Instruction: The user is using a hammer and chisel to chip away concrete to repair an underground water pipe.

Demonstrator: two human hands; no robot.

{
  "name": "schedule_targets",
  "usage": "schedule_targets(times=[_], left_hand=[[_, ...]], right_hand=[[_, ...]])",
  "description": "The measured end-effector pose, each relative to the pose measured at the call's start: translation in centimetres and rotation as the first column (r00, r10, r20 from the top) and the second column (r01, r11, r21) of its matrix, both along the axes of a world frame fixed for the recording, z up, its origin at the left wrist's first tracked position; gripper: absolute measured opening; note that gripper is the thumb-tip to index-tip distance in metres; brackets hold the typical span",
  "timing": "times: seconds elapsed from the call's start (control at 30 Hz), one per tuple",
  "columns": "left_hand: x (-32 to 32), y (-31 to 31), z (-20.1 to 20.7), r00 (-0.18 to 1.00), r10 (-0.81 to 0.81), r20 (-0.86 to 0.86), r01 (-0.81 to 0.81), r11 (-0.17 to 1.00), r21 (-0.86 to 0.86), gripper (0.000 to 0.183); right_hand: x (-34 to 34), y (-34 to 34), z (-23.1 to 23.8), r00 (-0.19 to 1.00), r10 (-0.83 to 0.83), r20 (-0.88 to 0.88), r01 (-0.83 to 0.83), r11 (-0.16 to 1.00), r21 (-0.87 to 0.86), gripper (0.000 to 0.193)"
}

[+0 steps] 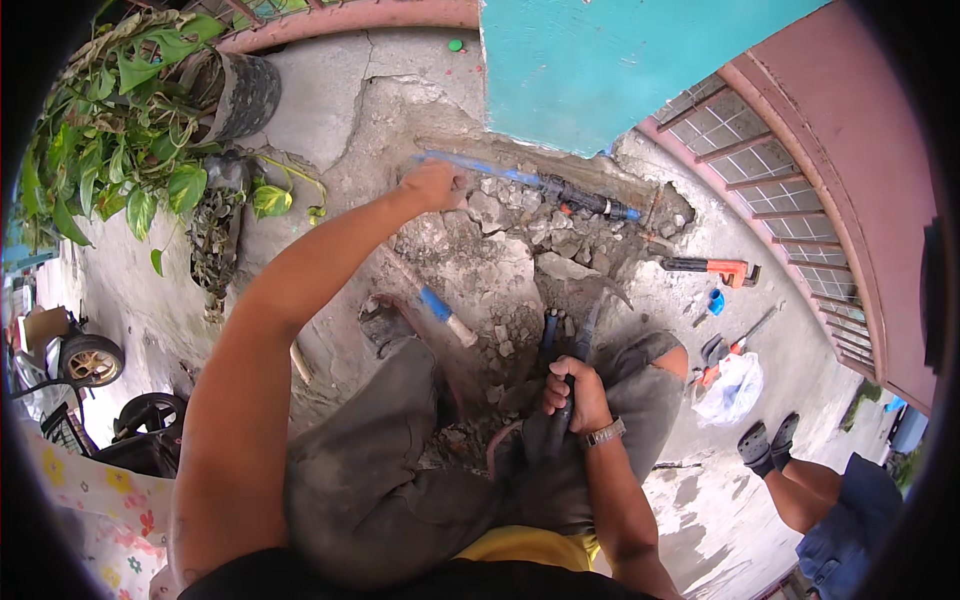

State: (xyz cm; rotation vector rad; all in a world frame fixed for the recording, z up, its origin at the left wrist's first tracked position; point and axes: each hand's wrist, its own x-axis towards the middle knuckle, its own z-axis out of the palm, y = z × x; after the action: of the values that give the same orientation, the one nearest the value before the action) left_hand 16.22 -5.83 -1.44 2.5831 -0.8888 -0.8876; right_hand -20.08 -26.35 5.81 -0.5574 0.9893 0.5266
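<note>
A thin blue pipe (495,168) lies along the broken trench, leading into a black pipe fitting (585,197). My left hand (436,184) reaches out to the far end of this pipe, its fingers curled at it; the fingertips are partly hidden. Between my knees, my right hand (578,396), with a watch at the wrist, is wrapped round a dark long-handled tool (590,325). Its narrow grey upper end points away from me, and its kind is unclear. Beside it stands a dark tube-like piece (549,328). Broken concrete (490,212) lies below the blue pipe.
An orange pipe wrench (715,268) and a small blue fitting (716,301) lie to the right, near a white plastic bag (735,390). A white pipe with a blue band (435,304) lies left of centre. Potted plants (245,95) stand at left; another person's legs (800,490) show at right.
</note>
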Motion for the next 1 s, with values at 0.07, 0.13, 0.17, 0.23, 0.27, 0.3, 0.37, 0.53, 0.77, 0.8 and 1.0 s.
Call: schedule_targets(times=[0.07,0.13,0.17,0.23,0.27,0.3,0.37,0.53,0.77,0.8,1.0], left_hand=[[-0.5,0.2,-0.8,0.992,0.008,0.123,-0.017,0.997,0.074,0.030],[-1.0,-0.2,-0.4,0.968,0.016,0.252,-0.053,0.989,0.141,0.031],[-1.4,-0.2,0.1,0.972,0.042,0.229,-0.065,0.994,0.092,0.033],[-4.3,-1.7,3.7,0.990,0.104,0.099,-0.094,0.990,-0.101,0.039],[-6.3,-2.5,6.1,0.990,0.138,0.002,-0.134,0.962,-0.236,0.044],[-8.1,-2.7,6.2,0.999,0.016,-0.052,-0.030,0.953,-0.301,0.050],[-10.0,-3.1,5.1,0.992,-0.088,-0.092,0.050,0.932,-0.359,0.057],[-8.6,-5.2,1.4,0.983,0.034,0.181,-0.061,0.987,0.149,0.068],[-4.9,-5.9,-1.1,0.977,0.204,0.059,-0.211,0.965,0.157,0.054],[-4.6,-5.8,-0.5,0.987,0.160,0.005,-0.160,0.982,0.102,0.055],[-6.8,-5.7,1.1,0.990,0.128,0.055,-0.132,0.988,0.085,0.068]], right_hand=[[-0.2,-0.1,-0.2,1.000,-0.020,0.010,0.019,1.000,0.022,0.021],[-0.2,-0.3,-0.2,0.999,-0.028,0.028,0.027,0.999,0.039,0.021],[-0.2,-0.3,0.0,0.996,-0.077,0.044,0.074,0.996,0.053,0.020],[-1.1,-0.8,0.1,0.984,-0.163,0.066,0.160,0.986,0.047,0.017],[-1.3,-0.9,0.5,0.987,-0.151,0.060,0.148,0.987,0.054,0.017],[-0.9,-1.0,0.9,0.974,-0.209,0.087,0.208,0.978,0.017,0.016],[-0.2,-0.9,1.3,0.952,-0.271,0.141,0.277,0.960,-0.027,0.015],[-0.8,-1.0,0.8,0.959,-0.197,0.203,0.211,0.976,-0.049,0.013],[-1.4,-1.0,-0.5,0.982,-0.146,0.122,0.136,0.987,0.086,0.011],[-1.6,-1.3,-0.6,0.981,-0.148,0.121,0.140,0.987,0.073,0.011],[-2.0,-1.8,-0.7,0.967,-0.210,0.147,0.193,0.974,0.119,0.011]])
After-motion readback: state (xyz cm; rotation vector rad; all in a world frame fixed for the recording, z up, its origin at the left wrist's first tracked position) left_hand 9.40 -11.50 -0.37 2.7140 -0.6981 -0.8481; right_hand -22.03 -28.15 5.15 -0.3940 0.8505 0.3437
